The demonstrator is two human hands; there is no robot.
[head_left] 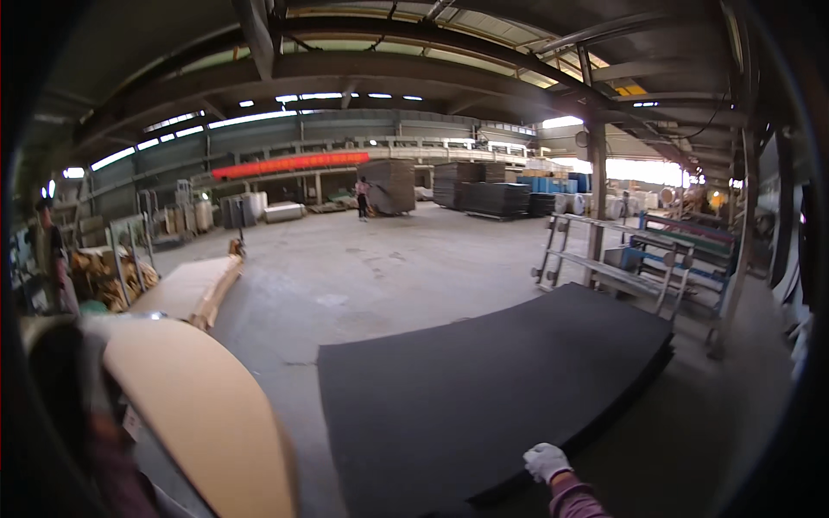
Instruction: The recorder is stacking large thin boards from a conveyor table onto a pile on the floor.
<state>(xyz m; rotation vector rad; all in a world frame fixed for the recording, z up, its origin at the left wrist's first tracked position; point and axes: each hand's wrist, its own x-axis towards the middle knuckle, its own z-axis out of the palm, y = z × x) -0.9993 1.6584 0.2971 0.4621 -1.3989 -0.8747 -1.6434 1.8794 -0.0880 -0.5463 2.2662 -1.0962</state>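
A stack of large black sheets (pixel 484 380) lies low in front of me, spreading from the middle to the right. My right hand (pixel 547 463), in a white glove, is closed at the near right edge of the top black sheet. To my left a tan sheet (pixel 199 397) with a curved outline in this view stands close, its right edge blurred. My left hand (pixel 95 375) is beside that sheet's left edge, below a dark blurred shape. Motion smears its fingers, and its dark purple sleeve shows beneath.
A low pile of long tan sheets (pixel 186 285) lies at left. One person (pixel 56 259) stands at far left, another (pixel 363 198) by tall dark stacks (pixel 389 186) at the back. A metal rack (pixel 622 250) and post (pixel 597 190) stand beyond the black stack.
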